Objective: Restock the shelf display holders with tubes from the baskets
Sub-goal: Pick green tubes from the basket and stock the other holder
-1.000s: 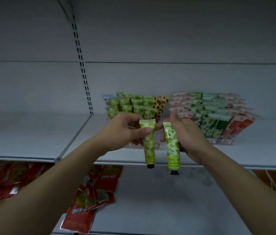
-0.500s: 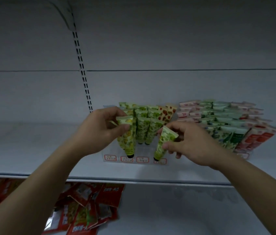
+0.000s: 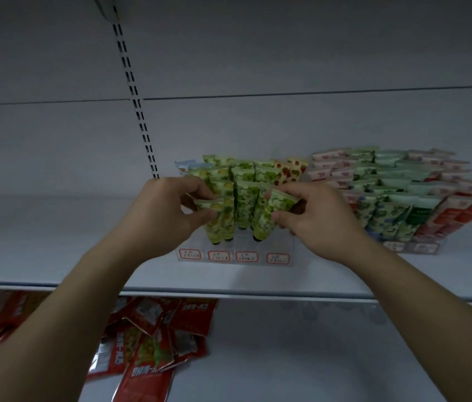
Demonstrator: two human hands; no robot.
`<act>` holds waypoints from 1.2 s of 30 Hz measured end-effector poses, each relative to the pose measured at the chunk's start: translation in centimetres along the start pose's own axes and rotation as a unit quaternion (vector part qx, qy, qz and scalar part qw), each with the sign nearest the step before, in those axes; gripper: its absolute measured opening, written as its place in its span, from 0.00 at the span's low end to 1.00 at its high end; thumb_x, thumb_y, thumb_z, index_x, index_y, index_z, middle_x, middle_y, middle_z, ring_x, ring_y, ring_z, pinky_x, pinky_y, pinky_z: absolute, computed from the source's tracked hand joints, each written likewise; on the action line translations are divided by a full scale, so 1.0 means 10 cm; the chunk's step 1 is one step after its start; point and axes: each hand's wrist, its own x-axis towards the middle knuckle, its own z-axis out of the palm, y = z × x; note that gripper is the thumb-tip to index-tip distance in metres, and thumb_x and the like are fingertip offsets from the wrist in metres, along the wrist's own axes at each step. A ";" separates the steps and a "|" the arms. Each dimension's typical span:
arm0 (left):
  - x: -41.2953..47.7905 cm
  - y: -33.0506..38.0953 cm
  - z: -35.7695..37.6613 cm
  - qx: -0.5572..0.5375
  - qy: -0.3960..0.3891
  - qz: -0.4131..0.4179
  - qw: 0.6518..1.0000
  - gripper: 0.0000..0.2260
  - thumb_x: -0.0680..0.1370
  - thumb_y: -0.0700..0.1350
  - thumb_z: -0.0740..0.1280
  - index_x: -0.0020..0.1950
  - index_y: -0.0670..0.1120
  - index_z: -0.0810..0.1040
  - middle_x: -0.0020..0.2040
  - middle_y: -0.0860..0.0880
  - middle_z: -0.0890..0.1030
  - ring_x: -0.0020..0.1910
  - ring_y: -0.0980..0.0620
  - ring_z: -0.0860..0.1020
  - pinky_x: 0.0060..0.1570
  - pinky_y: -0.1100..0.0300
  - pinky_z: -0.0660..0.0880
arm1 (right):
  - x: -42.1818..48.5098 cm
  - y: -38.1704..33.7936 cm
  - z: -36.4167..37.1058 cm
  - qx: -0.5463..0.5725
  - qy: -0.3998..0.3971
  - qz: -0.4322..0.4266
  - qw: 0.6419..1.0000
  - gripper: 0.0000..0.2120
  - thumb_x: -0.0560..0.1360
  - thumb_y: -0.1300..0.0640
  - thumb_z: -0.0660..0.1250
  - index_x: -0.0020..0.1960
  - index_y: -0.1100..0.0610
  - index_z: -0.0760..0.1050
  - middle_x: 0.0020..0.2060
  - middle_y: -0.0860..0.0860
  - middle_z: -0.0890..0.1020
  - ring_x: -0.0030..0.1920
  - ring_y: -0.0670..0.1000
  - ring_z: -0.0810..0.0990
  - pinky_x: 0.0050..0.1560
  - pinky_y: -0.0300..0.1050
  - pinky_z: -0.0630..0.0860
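My left hand [image 3: 165, 210] pinches a yellow-green tube [image 3: 213, 224] by its flat top, cap down, at the front left of a clear display holder [image 3: 234, 250]. My right hand [image 3: 316, 219] pinches a green tube [image 3: 269, 219], tilted with its cap down, over the holder's front row on the right. Several green and yellow tubes stand in the holder behind them, with red-patterned ones at the back right. No baskets are in view.
A second clear holder [image 3: 411, 248] full of green, white and red tubes stands to the right on the same white shelf [image 3: 55, 256]. Red snack packets [image 3: 153, 343] lie on the shelf below. A slotted upright [image 3: 134, 103] runs up the back wall.
Both hands have moved up and forward from the shelf's front edge to the holder, carrying their tubes. The tubes now sit low among the front rows, caps near the holder's base.
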 end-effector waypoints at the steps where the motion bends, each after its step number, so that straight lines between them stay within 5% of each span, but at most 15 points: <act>1: 0.01 -0.01 0.00 0.008 0.000 -0.001 1.000 0.06 0.71 0.46 0.75 0.42 0.55 0.79 0.41 0.62 0.79 0.38 0.71 0.76 0.37 0.76 0.68 | 0.00 0.00 0.02 -0.003 0.007 -0.001 1.000 0.20 0.73 0.56 0.72 0.65 0.52 0.76 0.42 0.42 0.78 0.40 0.47 0.79 0.47 0.43 0.76; 5: 0.03 -0.10 0.00 0.041 0.001 -0.003 0.999 0.05 0.72 0.45 0.74 0.46 0.51 0.82 0.43 0.57 0.81 0.38 0.71 0.74 0.39 0.76 0.67 | 0.03 -0.01 0.05 -0.003 0.046 -0.004 0.999 0.20 0.73 0.57 0.72 0.64 0.53 0.76 0.45 0.47 0.79 0.42 0.47 0.78 0.47 0.38 0.70; 8: 0.03 -0.15 0.05 0.040 -0.010 -0.013 0.999 0.06 0.72 0.45 0.74 0.48 0.50 0.83 0.46 0.54 0.82 0.42 0.62 0.77 0.44 0.65 0.74 | 0.07 -0.01 0.09 0.008 0.067 -0.009 0.998 0.18 0.73 0.56 0.73 0.62 0.53 0.78 0.47 0.51 0.82 0.44 0.50 0.80 0.49 0.43 0.76; 13: 0.06 -0.13 0.11 0.054 0.008 -0.022 0.998 0.05 0.73 0.45 0.74 0.48 0.48 0.83 0.43 0.51 0.81 0.44 0.53 0.79 0.47 0.58 0.76 | 0.12 -0.05 0.25 -0.014 0.057 -0.033 0.998 0.15 0.73 0.56 0.72 0.60 0.52 0.79 0.42 0.44 0.80 0.39 0.42 0.76 0.40 0.35 0.71; 18: 0.06 -0.14 0.20 0.076 0.024 -0.040 0.996 0.04 0.72 0.40 0.73 0.45 0.47 0.82 0.36 0.51 0.79 0.40 0.49 0.78 0.43 0.54 0.77 | 0.17 -0.07 0.38 -0.081 0.071 -0.059 0.992 0.17 0.73 0.53 0.71 0.62 0.48 0.78 0.44 0.50 0.83 0.45 0.53 0.80 0.47 0.52 0.78; 24: 0.04 -0.16 0.30 0.121 0.034 -0.017 0.992 0.05 0.73 0.42 0.69 0.48 0.48 0.81 0.39 0.45 0.82 0.41 0.42 0.79 0.38 0.52 0.76 | 0.22 -0.09 0.48 -0.173 0.121 -0.125 0.969 0.17 0.69 0.58 0.75 0.57 0.58 0.80 0.50 0.54 0.78 0.46 0.56 0.78 0.43 0.47 0.76; 30: -0.02 -0.10 0.25 0.186 0.006 0.002 0.983 0.09 0.77 0.47 0.66 0.56 0.51 0.79 0.45 0.48 0.82 0.45 0.44 0.79 0.41 0.54 0.76 | 0.25 -0.27 0.41 -0.279 0.071 -0.107 0.952 0.13 0.73 0.58 0.71 0.57 0.58 0.79 0.51 0.55 0.80 0.50 0.60 0.78 0.44 0.50 0.75; 36: 0.04 -0.06 0.22 0.180 -0.010 -0.017 0.984 0.10 0.75 0.47 0.67 0.55 0.53 0.79 0.46 0.48 0.81 0.47 0.44 0.78 0.45 0.51 0.77 | 0.45 -0.49 0.40 -0.385 -0.013 -0.073 0.920 0.10 0.74 0.63 0.66 0.54 0.54 0.78 0.43 0.54 0.77 0.48 0.56 0.77 0.33 0.41 0.62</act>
